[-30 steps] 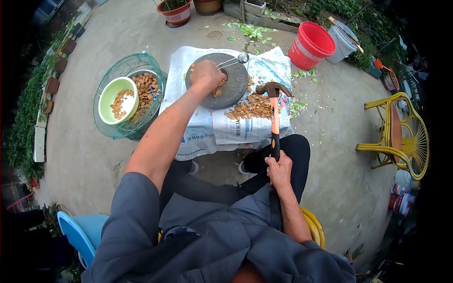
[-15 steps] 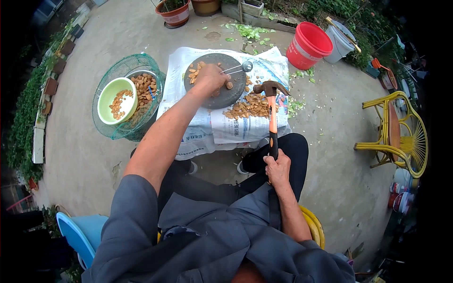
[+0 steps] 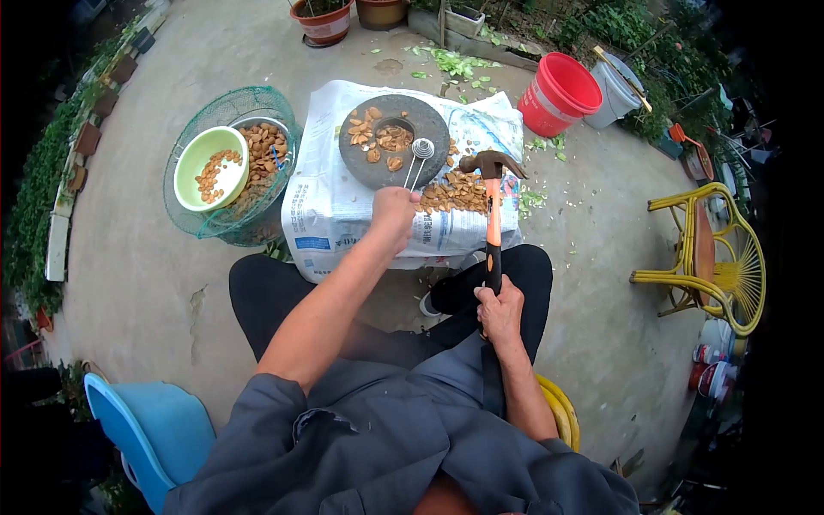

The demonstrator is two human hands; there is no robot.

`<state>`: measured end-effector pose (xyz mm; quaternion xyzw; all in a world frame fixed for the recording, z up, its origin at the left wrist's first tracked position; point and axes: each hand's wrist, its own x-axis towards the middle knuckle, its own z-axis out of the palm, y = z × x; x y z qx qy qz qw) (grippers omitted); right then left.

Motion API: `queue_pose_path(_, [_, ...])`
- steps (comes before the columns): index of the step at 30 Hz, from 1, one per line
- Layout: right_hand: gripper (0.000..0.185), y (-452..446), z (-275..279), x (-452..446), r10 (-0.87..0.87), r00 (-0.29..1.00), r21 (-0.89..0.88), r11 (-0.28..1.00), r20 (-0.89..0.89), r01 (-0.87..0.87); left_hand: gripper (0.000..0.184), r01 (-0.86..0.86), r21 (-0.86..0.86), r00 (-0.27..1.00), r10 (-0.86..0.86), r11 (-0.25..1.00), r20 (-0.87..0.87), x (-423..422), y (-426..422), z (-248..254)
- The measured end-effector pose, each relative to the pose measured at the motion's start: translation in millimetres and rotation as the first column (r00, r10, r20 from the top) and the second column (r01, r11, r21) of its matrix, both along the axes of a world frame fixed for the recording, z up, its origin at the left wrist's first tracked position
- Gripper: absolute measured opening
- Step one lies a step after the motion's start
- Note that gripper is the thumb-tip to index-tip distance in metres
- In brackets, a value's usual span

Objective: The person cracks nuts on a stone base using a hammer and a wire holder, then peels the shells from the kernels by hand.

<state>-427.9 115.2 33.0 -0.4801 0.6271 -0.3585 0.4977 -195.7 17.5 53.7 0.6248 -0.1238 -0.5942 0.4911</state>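
Observation:
My left hand (image 3: 395,216) is closed around the handle of a wire tool with a coiled end (image 3: 421,149), whose coil lies over the near right side of a round grey stone (image 3: 429,124). Brown nuts or shell pieces (image 3: 395,137) sit in the stone's central hollow, and several more lie on its top. In my right hand (image 3: 500,311) is a claw hammer (image 3: 493,223) with an orange and black handle, held head up. Beside the stone, a pile of brown shells (image 3: 455,192) is spread on newspaper (image 3: 307,193).
To the left, a green mesh basket (image 3: 176,206) holds a metal bowl of brown nuts (image 3: 264,144) and a pale green bowl (image 3: 184,176) with kernels. A red bucket (image 3: 549,94) and white bucket (image 3: 614,86) stand back right. A yellow chair (image 3: 687,279) is at right, a blue tub (image 3: 172,421) at left.
My left hand has drawn back toward me from over the stone with the wire tool, uncovering the hollow and the pieces in it. The hammer stays upright in my right hand.

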Motion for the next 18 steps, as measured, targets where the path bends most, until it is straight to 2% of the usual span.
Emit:
queue_pose_path(3, [0.01,1,5,1,0.005,1.0,-0.015,1.0,-0.015,-0.005,0.012,0.009,0.075,0.999,-0.006,0.997,-0.041,-1,-8,-13])
queue_pose_path(8, [0.01,-6,62,12,0.004,0.999,-0.011,1.0,0.036,-0.004,0.01,-0.046,0.097,0.995,0.054,0.994,-0.084,-8,-1,-6])
queue_pose_path(11, [0.013,-18,81,17,0.066,0.965,-0.32,0.936,-0.253,-0.148,0.011,-0.057,0.121,0.992,0.071,0.991,-0.107,-9,1,5])
queue_pose_path(14, [0.015,-24,79,29,0.083,0.925,-0.425,0.87,-0.37,-0.248,0.012,-0.071,0.131,0.989,0.087,0.989,-0.12,-9,-1,7])
queue_pose_path(15, [0.017,-24,71,34,0.093,0.926,-0.411,0.876,-0.367,-0.251,0.012,-0.076,0.133,0.988,0.093,0.988,-0.123,-9,-2,6])
queue_pose_path(17, [0.018,-33,43,31,0.187,0.763,-0.187,0.908,-0.619,-0.374,0.013,-0.069,0.112,0.991,0.081,0.991,-0.106,-8,-3,-1])
queue_pose_path(18, [0.019,-38,45,34,0.242,0.72,-0.091,0.916,-0.651,-0.391,0.013,-0.063,0.103,0.993,0.073,0.993,-0.096,-10,-3,-5])
